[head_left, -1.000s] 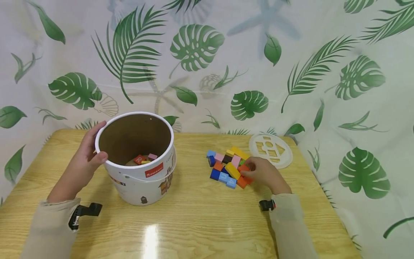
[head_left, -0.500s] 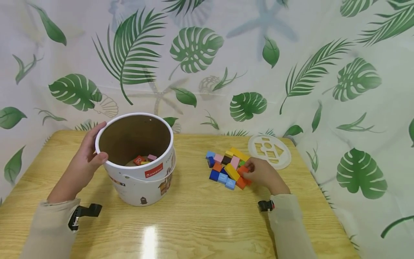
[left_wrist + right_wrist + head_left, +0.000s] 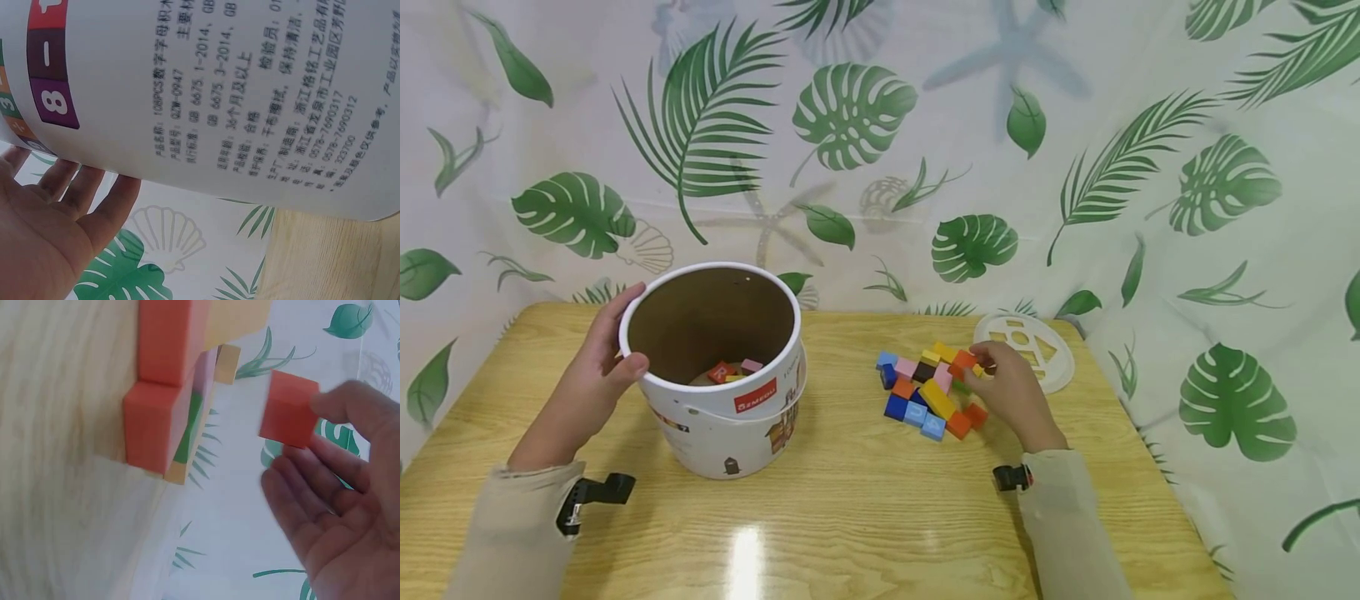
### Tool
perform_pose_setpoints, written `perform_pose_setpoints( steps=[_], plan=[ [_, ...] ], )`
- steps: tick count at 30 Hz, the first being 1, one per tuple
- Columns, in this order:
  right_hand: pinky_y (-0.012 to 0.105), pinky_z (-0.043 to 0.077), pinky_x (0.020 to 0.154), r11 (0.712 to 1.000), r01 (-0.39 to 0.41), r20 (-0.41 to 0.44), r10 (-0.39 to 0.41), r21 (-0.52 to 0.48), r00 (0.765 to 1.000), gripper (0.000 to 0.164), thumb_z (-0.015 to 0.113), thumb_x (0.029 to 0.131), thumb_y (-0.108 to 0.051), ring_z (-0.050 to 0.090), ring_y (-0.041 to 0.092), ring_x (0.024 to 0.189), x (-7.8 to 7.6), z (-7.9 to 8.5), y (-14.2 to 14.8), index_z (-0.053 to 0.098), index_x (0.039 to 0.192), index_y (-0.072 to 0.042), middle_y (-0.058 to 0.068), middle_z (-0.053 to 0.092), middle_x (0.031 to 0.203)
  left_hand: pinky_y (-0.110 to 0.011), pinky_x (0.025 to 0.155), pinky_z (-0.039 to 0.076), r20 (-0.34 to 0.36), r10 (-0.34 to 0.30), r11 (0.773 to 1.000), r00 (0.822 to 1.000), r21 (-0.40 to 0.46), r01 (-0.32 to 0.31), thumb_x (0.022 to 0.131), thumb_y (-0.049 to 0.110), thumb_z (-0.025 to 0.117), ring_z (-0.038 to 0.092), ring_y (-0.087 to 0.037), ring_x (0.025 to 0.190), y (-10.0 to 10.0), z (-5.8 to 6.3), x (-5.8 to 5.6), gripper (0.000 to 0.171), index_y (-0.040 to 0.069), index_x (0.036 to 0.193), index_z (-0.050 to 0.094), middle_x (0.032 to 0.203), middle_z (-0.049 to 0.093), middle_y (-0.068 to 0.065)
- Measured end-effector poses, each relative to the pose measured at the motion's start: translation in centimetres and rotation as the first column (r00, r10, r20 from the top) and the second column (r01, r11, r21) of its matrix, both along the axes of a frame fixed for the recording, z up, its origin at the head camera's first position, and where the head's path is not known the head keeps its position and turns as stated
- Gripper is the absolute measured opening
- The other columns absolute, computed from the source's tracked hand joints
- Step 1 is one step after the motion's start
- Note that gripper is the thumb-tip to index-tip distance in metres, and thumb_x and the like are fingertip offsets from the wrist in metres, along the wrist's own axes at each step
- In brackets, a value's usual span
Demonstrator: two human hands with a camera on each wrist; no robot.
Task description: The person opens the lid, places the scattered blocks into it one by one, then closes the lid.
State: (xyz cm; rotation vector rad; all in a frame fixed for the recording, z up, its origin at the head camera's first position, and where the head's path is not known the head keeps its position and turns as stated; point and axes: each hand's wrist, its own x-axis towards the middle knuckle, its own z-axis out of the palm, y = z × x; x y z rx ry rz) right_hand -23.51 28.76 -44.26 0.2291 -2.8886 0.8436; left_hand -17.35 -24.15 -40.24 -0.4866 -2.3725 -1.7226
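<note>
My left hand holds the white bucket by its left side, the thumb over the rim and the fingers along the outside wall. A few blocks, red and pink among them, lie at the bucket's bottom. Between thumb and fingertips, my right hand pinches a red-orange block, raised above the table in the right wrist view. Below it spreads a cluster of coloured wooden blocks, yellow, blue, pink, orange and black. In the left wrist view, printed text covers the bucket wall.
Behind the right hand lies a white round lid with cut-out shapes, near the back edge of the wooden table. A leaf-patterned cloth hangs right behind the table. The bucket's thin handle droops across its front.
The right hand has lifted a red-orange block from the right side of the cluster, moving slightly up and away. Left hand and bucket stay in place.
</note>
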Motion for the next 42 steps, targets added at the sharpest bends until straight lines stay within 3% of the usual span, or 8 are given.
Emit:
perform_pose_setpoints(
  steps=[5,11,16,20,28,32,37,42],
  plan=[
    [0.053,0.054,0.095,0.997,0.012,-0.131,-0.022,-0.076,0.991,0.031,0.073,0.095,-0.019,0.064,0.035,0.105,0.1,0.4,-0.6,0.066,0.12,-0.002,0.015,0.068,0.115,-0.013,0.093,0.045,-0.004,-0.007,1.0,1.0,0.008,0.007,0.103,0.031,0.06,0.04,-0.015,0.132,0.1,0.1,0.2,0.075,0.032,0.165,0.018,0.159,0.033,-0.004],
    [0.053,0.055,0.095,0.995,-0.003,-0.208,-0.019,-0.103,0.978,0.028,0.074,0.095,-0.018,0.066,0.036,0.105,0.5,0.9,-1.2,0.069,0.118,-0.002,0.015,0.068,0.115,-0.013,0.093,0.044,-0.001,0.003,1.0,1.0,-0.013,-0.003,0.104,0.03,0.06,0.039,-0.014,0.133,0.1,0.2,0.2,0.075,0.033,0.165,0.017,0.161,0.031,-0.007],
    [0.049,0.056,0.095,0.992,-0.024,-0.285,-0.012,-0.12,0.959,0.026,0.077,0.093,-0.014,0.067,0.033,0.103,0.6,1.1,-2.2,0.07,0.116,-0.002,0.014,0.069,0.114,-0.014,0.093,0.044,0.003,0.009,1.0,1.0,-0.025,-0.009,0.103,0.032,0.06,0.039,-0.022,0.136,-0.1,0.2,0.2,0.076,0.033,0.165,0.017,0.161,0.031,-0.008],
    [0.048,0.055,0.095,0.99,-0.062,-0.327,0.016,-0.13,0.945,0.026,0.077,0.093,-0.015,0.066,0.03,0.103,0.5,1.2,-3.3,0.071,0.116,-0.004,0.011,0.069,0.113,-0.014,0.092,0.045,0.0,0.018,0.999,1.0,-0.027,-0.018,0.102,0.035,0.061,0.038,-0.027,0.136,-0.2,0.2,0.3,0.076,0.034,0.165,0.018,0.161,0.031,-0.008],
    [0.047,0.055,0.094,0.985,-0.132,-0.373,0.081,-0.112,0.924,0.028,0.077,0.094,-0.017,0.066,0.028,0.106,0.8,1.8,-5.4,0.071,0.118,-0.006,0.009,0.069,0.115,-0.015,0.095,0.043,-0.001,-0.008,1.0,1.0,0.004,0.008,0.103,0.035,0.06,0.038,-0.016,0.134,0.1,0.0,0.0,0.075,0.033,0.165,0.018,0.161,0.03,-0.007],
    [0.047,0.055,0.094,0.982,-0.155,-0.411,0.099,-0.106,0.906,0.027,0.076,0.094,-0.017,0.065,0.028,0.105,0.6,2.2,-6.1,0.071,0.119,-0.006,0.009,0.069,0.115,-0.017,0.096,0.042,-0.005,-0.016,1.0,1.0,0.001,0.016,0.104,0.035,0.06,0.038,-0.016,0.135,0.3,-0.2,-0.3,0.074,0.033,0.165,0.018,0.162,0.03,-0.006],
    [0.045,0.056,0.094,0.953,-0.247,-0.5,0.131,-0.173,0.856,0.024,0.076,0.093,-0.011,0.067,0.03,0.103,0.0,3.2,-8.4,0.072,0.116,-0.004,0.01,0.069,0.111,-0.019,0.096,0.044,-0.004,-0.004,1.0,1.0,-0.023,0.004,0.104,0.035,0.059,0.038,-0.02,0.136,0.1,-0.3,-0.2,0.074,0.034,0.165,0.018,0.162,0.029,-0.006],
    [0.037,0.056,0.096,0.875,-0.407,-0.607,0.179,-0.262,0.775,0.026,0.076,0.092,-0.006,0.067,0.029,0.105,-0.4,5.8,-12.9,0.071,0.117,-0.001,0.012,0.069,0.112,-0.02,0.098,0.043,-0.002,0.001,1.0,1.0,-0.004,-0.001,0.105,0.036,0.06,0.037,-0.016,0.136,0.1,-0.1,0.1,0.074,0.034,0.165,0.018,0.162,0.03,-0.005]
  ],
)
